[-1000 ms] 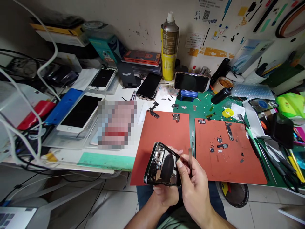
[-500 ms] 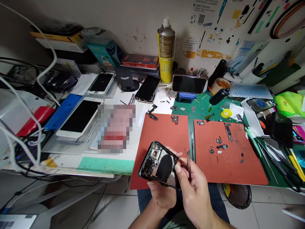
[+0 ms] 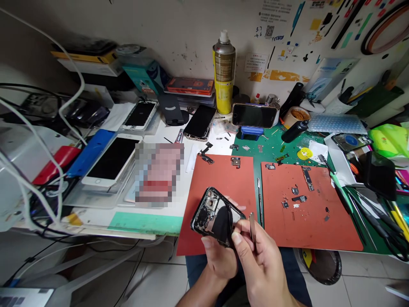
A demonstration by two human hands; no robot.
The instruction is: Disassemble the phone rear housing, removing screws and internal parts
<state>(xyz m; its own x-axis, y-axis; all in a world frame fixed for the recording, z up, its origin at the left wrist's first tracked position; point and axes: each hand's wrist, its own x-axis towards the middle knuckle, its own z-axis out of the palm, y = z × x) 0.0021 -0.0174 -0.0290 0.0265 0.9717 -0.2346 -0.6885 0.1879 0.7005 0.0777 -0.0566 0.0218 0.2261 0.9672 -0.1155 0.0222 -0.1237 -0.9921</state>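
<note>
The open phone point(image 3: 208, 213) is up over the near end of the left red mat point(image 3: 223, 172), with the left hand point(image 3: 221, 258) holding it from below, fingers behind it. Half a second ago the black sheet point(image 3: 223, 221) inside looked flat, but now its right side looks bent up next to the right hand point(image 3: 260, 251), so it seems to be coming loose. That hand's thumb and finger are close together, though what they pinch cannot be told, and it also holds a thin metal tool point(image 3: 252, 227) over the mat's near right corner.
</note>
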